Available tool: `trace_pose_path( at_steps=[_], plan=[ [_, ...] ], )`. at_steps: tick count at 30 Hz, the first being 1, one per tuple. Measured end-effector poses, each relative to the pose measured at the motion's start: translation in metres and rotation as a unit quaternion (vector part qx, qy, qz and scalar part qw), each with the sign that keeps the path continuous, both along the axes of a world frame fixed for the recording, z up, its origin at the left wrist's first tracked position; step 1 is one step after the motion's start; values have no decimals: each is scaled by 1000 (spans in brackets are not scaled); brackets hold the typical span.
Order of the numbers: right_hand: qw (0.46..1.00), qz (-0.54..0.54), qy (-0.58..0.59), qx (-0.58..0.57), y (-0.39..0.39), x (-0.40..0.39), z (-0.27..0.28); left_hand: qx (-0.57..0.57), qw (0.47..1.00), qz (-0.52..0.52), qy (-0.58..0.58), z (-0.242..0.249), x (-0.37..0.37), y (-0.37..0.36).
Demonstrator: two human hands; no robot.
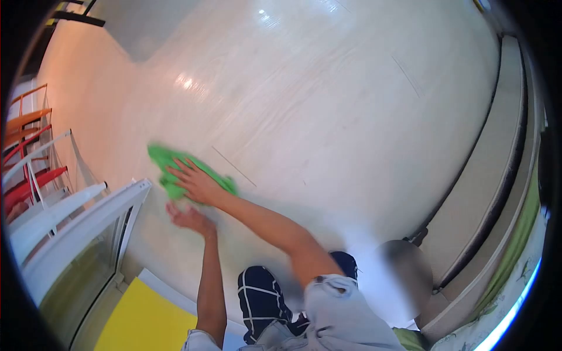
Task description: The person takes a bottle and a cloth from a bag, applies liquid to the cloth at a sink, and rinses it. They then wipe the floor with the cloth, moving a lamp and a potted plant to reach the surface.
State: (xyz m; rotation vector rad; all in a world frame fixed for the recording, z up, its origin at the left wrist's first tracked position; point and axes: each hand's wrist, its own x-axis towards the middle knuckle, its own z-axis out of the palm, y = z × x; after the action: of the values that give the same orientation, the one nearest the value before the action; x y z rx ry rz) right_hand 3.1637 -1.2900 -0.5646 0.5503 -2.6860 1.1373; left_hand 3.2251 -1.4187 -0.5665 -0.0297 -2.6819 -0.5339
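Note:
My right hand (199, 182) lies flat on a bunched green cloth (167, 157) on the pale floor (328, 117). Its fingers are spread over the cloth, pressing it rather than gripping it. The cloth's far edge is smeared by motion. Just below, my left hand (192, 219) hovers close to the cloth's near side, apart from the right hand. Its fingers are loosely stretched and slightly bent, with nothing visible in them. My knees in dark checked trousers (260, 292) are close behind both hands.
At left stand a white frame with a glass panel (88, 234), a drying rack with red and orange bars (29, 181) and a yellow panel (140, 316). A bed base (480, 158) runs along the right. Dark legs of furniture (79, 17) show at the top left.

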Motion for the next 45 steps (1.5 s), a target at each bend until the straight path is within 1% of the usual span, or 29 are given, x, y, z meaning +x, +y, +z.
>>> trace_pose_path(
  at_steps=[2, 5, 7, 8, 9, 11, 13, 14, 15, 16, 17, 19, 20, 21, 23, 24, 25, 28, 29, 30, 31, 33, 35, 37, 39, 40, 42, 44, 45],
  plan=[
    [981, -36, -147, -118, 48, 65, -5, -31, 998, 60, -3, 6, 43, -91],
    [955, -272, -98, 72, 244, 108, -30, -270, 921, 251, -126, 30, 105, -193],
    [857, -461, -40, 227, 375, 154, -29, -301, 916, 242, -109, 3, 133, -204],
    [781, -530, -128, 304, 435, 204, -51, -319, 913, 233, -102, -8, 141, -214],
    [755, -582, -223, 202, 443, 242, -16, -258, 938, 224, -59, -22, 144, -221],
    [626, -705, -141, 302, 414, 287, -33, -144, 963, 224, 28, -28, 148, -235],
    [629, -585, -143, 492, 370, 309, -114, -165, 958, 237, -8, -16, 145, -224],
    [684, -574, -189, 408, 274, 268, -104, -171, 957, 235, -23, -11, 140, -218],
    [737, -550, -362, 154, 168, 203, -36, -168, 958, 230, -22, -10, 140, -220],
    [837, -414, -261, 245, 83, 184, -43, -163, 960, 226, -13, -10, 138, -218],
    [929, -355, -65, 88, 13, 160, -25, -162, 961, 223, -5, -12, 139, -217],
    [975, -94, -184, -83, -86, 143, 16, -160, 959, 235, -3, -15, 144, -215],
    [991, -14, -109, -70, -110, 166, 9, -163, 958, 236, 0, -11, 145, -222],
    [997, 57, -23, -50, -116, 177, -1, -183, 955, 230, 17, -10, 143, -233],
    [988, 62, -91, -106, -39, 196, -1, -215, 949, 228, 41, -18, 176, -253],
    [994, -47, -85, 49, 16, 214, -16, -216, 941, 259, 22, -5, 197, -245],
    [988, -103, -114, 27, 93, 222, -42, -248, 931, 267, -6, -3, 222, -255],
    [882, -429, -17, 194, 329, 280, -42, -290, 914, 281, -50, -14, 260, -275],
    [802, -539, -219, 134, 379, 317, -15, -269, 919, 285, -43, -17, 259, -278],
    [721, -632, -263, 110, 399, 367, -6, -251, 923, 287, -42, -16, 263, -279],
    [620, -709, -236, 239, 390, 431, -24, -244, 922, 296, -45, -17, 267, -286],
    [527, -803, -179, 214, 340, 514, -47, -218, 920, 323, -34, -25, 263, -294],
    [396, -853, -275, 201, 273, 498, -50, -196, 929, 308, -57, -24, 263, -303],
    [425, -833, -281, 218, 198, 397, -29, -169, 935, 302, -72, -16, 259, -281],
    [620, -749, -172, 156, 128, 299, -51, -190, 944, 264, -53, -12, 264, -282],
    [660, -710, -121, 212, 84, 235, -53, -196, 948, 248, -34, -18, 261, -279],
    [822, -475, -217, 227, -3, 153, 3, -180, 943, 275, -58, -21, 257, -274],
    [962, -208, -65, 166, -62, 180, 33, -147, 939, 299, -85, -31, 268, -288],
    [984, -106, -81, 114, -65, 217, 37, -174, 945, 269, -62, -23, 271, -276]
  ],
)
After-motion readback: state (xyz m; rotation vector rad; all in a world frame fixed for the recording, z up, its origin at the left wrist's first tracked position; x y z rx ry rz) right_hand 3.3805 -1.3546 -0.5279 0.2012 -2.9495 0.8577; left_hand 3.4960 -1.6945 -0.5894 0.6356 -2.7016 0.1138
